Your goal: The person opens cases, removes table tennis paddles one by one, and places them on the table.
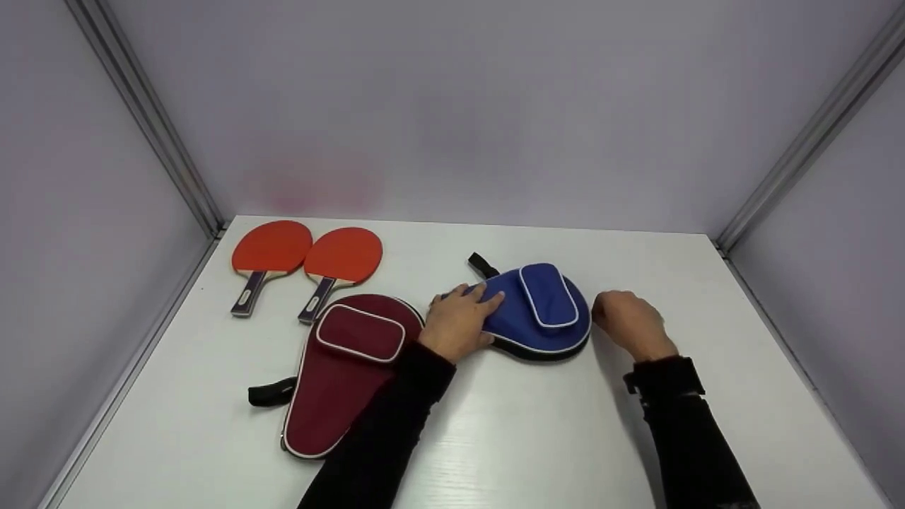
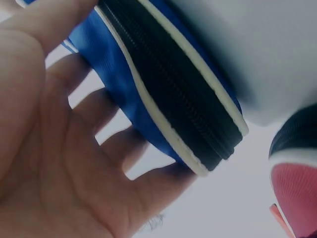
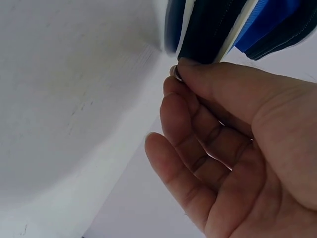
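A blue paddle case [image 1: 505, 307] with white piping and a small front pocket lies at the centre right. My left hand [image 1: 458, 322] rests on its narrow end, fingers spread over the top. In the left wrist view the black zipper band [image 2: 173, 84] runs along its side, teeth together. At the rounded end, my right hand [image 1: 631, 322] pinches a small zipper pull [image 3: 174, 73] between thumb and forefinger; most of the pull is hidden by the fingertips. The other fingers of that hand are loosely bent.
A dark red paddle case [image 1: 332, 403] lies left of the blue one, partly under my left sleeve, its black strap [image 1: 272, 393] sticking out. Two red table tennis paddles [image 1: 272, 245] [image 1: 344, 254] lie behind it. Pale panels [image 1: 452, 113] enclose the white table [image 1: 495, 452].
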{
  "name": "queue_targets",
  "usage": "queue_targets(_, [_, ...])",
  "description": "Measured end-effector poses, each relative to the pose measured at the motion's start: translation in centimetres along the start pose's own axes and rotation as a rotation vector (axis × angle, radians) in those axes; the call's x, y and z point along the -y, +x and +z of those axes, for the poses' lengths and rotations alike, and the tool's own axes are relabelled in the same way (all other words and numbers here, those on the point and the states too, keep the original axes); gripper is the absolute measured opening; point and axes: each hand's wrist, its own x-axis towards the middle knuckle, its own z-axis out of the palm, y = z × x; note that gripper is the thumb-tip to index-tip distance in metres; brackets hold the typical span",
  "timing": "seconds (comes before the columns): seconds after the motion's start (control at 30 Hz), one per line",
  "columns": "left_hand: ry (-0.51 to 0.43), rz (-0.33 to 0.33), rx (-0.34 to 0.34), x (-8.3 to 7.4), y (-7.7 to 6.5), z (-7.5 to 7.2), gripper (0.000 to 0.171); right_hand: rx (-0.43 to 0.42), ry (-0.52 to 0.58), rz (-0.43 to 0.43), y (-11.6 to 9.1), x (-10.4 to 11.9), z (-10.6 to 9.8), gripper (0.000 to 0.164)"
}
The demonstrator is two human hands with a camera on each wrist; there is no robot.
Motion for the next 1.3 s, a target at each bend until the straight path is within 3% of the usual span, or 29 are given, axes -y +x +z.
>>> queue_targets(0.1, [-0.023, -0.032, -0.013, 0.4, 1.1, 1.8, 0.086, -0.011, 0.002, -0.001, 0.1, -0.1, 0.1, 0.012])
queue_targets(0.33, [0.081, -0.117, -0.051, -1.3, 1.1, 1.2, 0.087, -0.026, 0.021, 0.004, 0.1, 0.0, 0.2, 0.016])
queue_targets(0.63, [0.075, -0.250, -0.007, -3.0, 2.0, 0.3, 0.083, -0.032, 0.036, -0.033, 0.2, 0.4, 0.5, 0.018])
queue_targets(0.7, [0.078, -0.262, -0.003, -3.2, 2.1, -0.1, 0.083, -0.029, 0.039, -0.036, 0.2, 0.5, 0.5, 0.018])
queue_targets(0.9, [0.018, -0.270, -0.025, -2.8, 3.1, 1.1, 0.083, -0.016, 0.038, -0.048, -0.1, 1.3, 0.4, 0.025])
queue_targets(1.1, [0.012, -0.271, 0.011, -2.2, 3.9, 1.8, 0.087, 0.003, 0.033, -0.087, -0.6, 2.7, 0.0, 0.024])
queue_targets(1.3, [-0.006, -0.263, -0.025, -2.8, 2.8, 0.7, 0.084, -0.027, -0.002, -0.128, -0.9, 4.0, 0.2, 0.027])
